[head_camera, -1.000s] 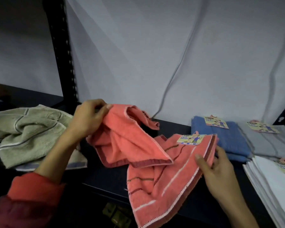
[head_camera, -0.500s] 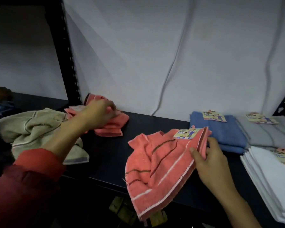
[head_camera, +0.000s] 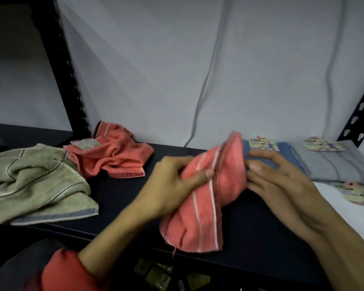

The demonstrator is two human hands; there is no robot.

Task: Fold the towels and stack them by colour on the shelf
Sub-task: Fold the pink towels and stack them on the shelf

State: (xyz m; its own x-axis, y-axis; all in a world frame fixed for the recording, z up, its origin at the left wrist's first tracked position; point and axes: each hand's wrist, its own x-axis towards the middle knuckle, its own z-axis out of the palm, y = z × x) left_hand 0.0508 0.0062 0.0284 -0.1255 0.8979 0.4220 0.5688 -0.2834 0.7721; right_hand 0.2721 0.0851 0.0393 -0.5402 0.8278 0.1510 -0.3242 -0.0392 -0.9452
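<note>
We find the left hand [head_camera: 172,181] gripping a coral striped towel [head_camera: 206,198], its fingers curled round the bunched cloth and the thumb laid across a white stripe. The towel is held over the front of the dark shelf [head_camera: 122,198], its lower part hanging past the edge. The right hand [head_camera: 282,181] lies against the towel's right side with fingers extended and spread, touching the cloth; we see no grip there. A second coral towel [head_camera: 111,156] lies crumpled at the back of the shelf near the black upright [head_camera: 67,80], touching a rumpled green towel [head_camera: 36,181] further left. Behind the hands we note a folded blue towel [head_camera: 286,150], a folded grey towel [head_camera: 332,164] beside it, and white towels [head_camera: 345,206] at right, each carrying a paper label
</note>
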